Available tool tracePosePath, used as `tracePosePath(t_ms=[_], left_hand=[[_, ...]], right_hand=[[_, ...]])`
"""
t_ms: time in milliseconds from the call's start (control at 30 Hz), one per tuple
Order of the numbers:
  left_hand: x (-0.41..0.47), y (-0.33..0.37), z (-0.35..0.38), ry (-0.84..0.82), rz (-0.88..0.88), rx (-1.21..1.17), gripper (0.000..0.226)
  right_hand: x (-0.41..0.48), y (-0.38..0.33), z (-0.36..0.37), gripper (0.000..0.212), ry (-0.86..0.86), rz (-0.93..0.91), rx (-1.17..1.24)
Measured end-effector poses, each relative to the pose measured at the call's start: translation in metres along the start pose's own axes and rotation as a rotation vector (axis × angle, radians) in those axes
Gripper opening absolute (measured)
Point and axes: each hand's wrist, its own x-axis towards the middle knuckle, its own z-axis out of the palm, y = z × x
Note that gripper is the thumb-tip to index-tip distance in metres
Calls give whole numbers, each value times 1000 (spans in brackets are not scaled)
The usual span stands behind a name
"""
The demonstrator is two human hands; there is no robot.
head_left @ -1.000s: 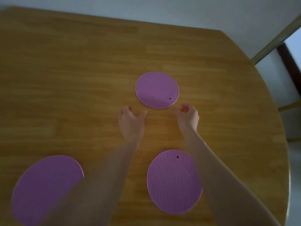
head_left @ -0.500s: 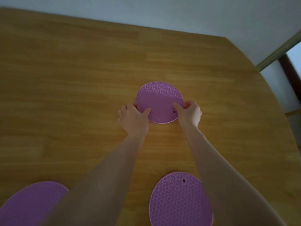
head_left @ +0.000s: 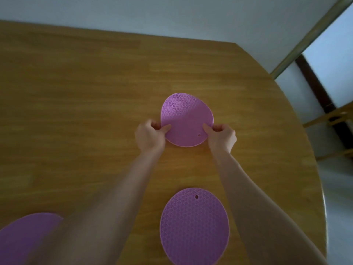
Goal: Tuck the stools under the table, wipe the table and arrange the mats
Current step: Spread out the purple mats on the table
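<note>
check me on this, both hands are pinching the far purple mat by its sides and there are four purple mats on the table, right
Not quite: the head view shows three purple mats, not four: the far mat, pinched by the left hand and right hand, a near mat, and one at the lower left.

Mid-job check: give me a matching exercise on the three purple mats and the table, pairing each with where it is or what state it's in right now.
Things:
1. far mat
2. near mat
3. left mat
4. table

States:
A. wooden, holds all the mats
B. cut off by the bottom left edge of the view
C. pinched at both sides by the left hand and right hand, its surface bent
D. lies flat between the forearms, untouched, small hole toward the far side

Pairs: 1-C, 2-D, 3-B, 4-A
</note>
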Motion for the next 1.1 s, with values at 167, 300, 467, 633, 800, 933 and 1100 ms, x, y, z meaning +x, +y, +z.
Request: tracePosePath(t_ms=[167, 300, 467, 633, 800, 933, 1100], left_hand=[[-32, 30, 23, -81, 4, -34, 26], [-56, 48, 49, -139, 14, -35, 26], [-84, 70, 95, -163, 10, 2, 26], [-108, 85, 139, -171, -30, 32, 27], [-118, 93, 170, -138, -53, 49, 25], [-118, 95, 186, -115, -62, 57, 29], [-121, 96, 199, -101, -66, 79, 29]], right_hand=[[11, 12, -52, 26, 45, 27, 28], [27, 24, -90, 23, 79, 49, 51], [64, 41, -133, 24, 79, 56, 38], [96, 63, -167, 23, 63, 68, 2], [126, 78, -182, 26, 31, 70, -22], [144, 87, -184, 28, 25, 77, -21], [157, 94, -185, 27, 27, 78, -40]])
